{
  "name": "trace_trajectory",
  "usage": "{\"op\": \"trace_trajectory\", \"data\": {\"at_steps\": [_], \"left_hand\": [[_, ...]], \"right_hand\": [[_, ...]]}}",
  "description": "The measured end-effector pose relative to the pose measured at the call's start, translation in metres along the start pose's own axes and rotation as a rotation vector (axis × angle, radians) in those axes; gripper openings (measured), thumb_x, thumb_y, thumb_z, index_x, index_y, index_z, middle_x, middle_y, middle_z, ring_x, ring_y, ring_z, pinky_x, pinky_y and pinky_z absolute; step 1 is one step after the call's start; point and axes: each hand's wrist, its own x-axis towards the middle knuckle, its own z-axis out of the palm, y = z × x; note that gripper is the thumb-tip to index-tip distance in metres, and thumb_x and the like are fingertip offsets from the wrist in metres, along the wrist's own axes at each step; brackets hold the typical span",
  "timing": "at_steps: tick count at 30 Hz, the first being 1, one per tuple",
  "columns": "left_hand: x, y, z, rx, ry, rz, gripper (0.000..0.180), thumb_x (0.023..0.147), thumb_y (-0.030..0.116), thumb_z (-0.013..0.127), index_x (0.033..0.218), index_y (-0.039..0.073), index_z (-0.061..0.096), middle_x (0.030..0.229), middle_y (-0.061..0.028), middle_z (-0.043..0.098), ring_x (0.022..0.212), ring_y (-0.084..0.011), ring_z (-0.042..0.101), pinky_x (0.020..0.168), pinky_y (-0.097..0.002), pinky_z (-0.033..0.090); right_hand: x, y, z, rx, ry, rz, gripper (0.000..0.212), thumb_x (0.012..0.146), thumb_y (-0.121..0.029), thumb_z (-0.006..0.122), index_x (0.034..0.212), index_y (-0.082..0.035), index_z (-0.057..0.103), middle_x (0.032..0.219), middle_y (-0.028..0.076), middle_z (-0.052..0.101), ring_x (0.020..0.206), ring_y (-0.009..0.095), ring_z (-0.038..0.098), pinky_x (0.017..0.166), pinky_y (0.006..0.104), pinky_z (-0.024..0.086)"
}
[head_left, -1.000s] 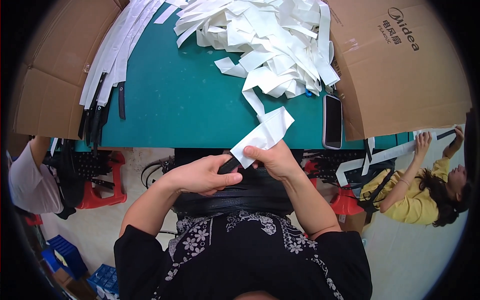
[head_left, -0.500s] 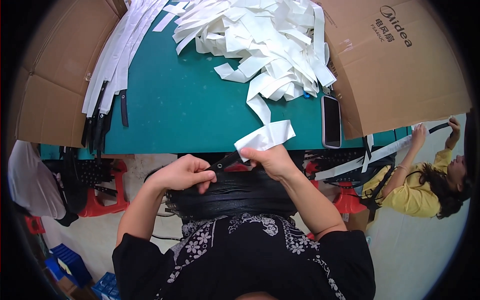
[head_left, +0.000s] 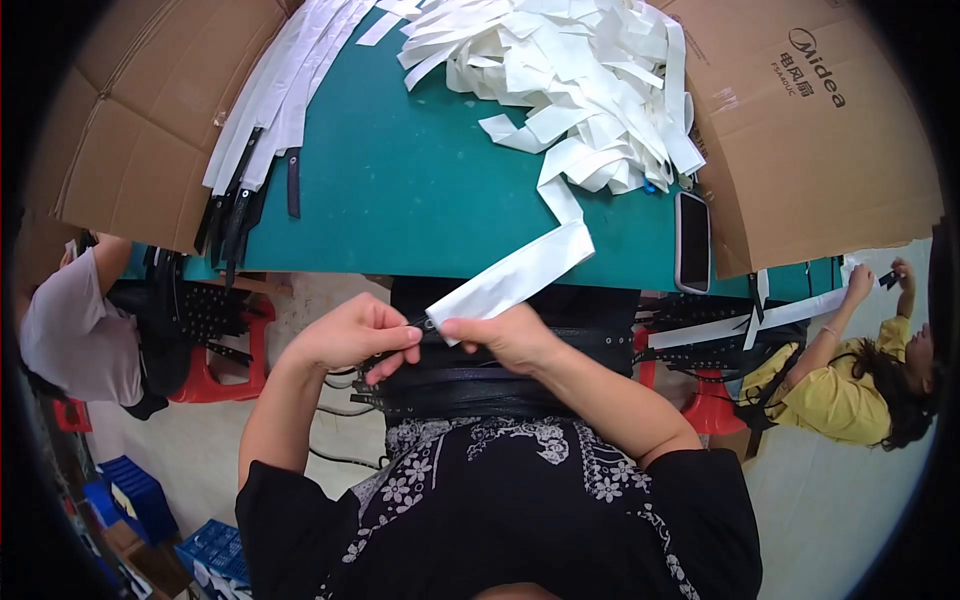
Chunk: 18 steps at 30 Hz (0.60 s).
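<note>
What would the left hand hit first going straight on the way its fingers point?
Beyond the black eyelet strap in its grip, probably the lower end of the white sleeve, then the right hand; depth is unclear.

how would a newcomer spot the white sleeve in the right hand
Start at the green table and go to its near edge, where the right hand is just below. It grips the lower end of the white sleeve, which slants up to the right over that edge. Unlike the white strips piled beyond, it is held, with a black strap at its lower end.
</note>
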Motion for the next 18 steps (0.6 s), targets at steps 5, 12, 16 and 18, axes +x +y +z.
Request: {"op": "trace_trajectory", "data": {"at_steps": [5,12,16,18], "left_hand": [[-0.005,-0.034,0.01,-0.019,0.19,0.344,0.02,0.087,0.014,0.052,0.08,-0.002,0.06,0.061,-0.0056,0.059,0.054,-0.0103,0.056,0.051,-0.0214,0.044],[-0.02,-0.028,0.001,0.023,0.067,0.104,0.018,0.085,0.012,0.054,0.095,-0.003,0.057,0.075,-0.0059,0.062,0.066,-0.0108,0.058,0.062,-0.0213,0.046],[-0.032,-0.041,-0.009,0.291,0.109,0.147,0.016,0.084,0.012,0.055,0.082,-0.003,0.061,0.074,-0.0043,0.062,0.07,-0.0098,0.057,0.067,-0.0232,0.045],[-0.028,-0.048,-0.012,0.213,0.142,0.027,0.017,0.084,0.012,0.055,0.078,-0.003,0.06,0.073,-0.005,0.062,0.069,-0.0101,0.058,0.066,-0.0233,0.045]], "right_hand": [[0.003,0.011,0.025,0.254,-0.009,-0.036,0.021,0.074,-0.011,0.069,0.088,-0.001,0.056,0.074,0.003,0.057,0.06,0.008,0.05,0.047,0.0194,0.038],[-0.002,0.019,0.037,0.149,0.004,0.012,0.021,0.074,-0.014,0.069,0.086,-0.001,0.058,0.073,0.002,0.056,0.058,0.007,0.048,0.047,0.0189,0.037],[0.0,0.021,0.021,0.2,0.016,-0.001,0.02,0.075,-0.015,0.068,0.085,-0.002,0.058,0.072,0.002,0.056,0.058,0.007,0.048,0.046,0.0187,0.036],[0.001,0.024,0.025,0.148,-0.001,0.01,0.019,0.075,-0.016,0.068,0.084,-0.002,0.057,0.071,0.001,0.055,0.058,0.006,0.047,0.046,0.0183,0.036]]}}
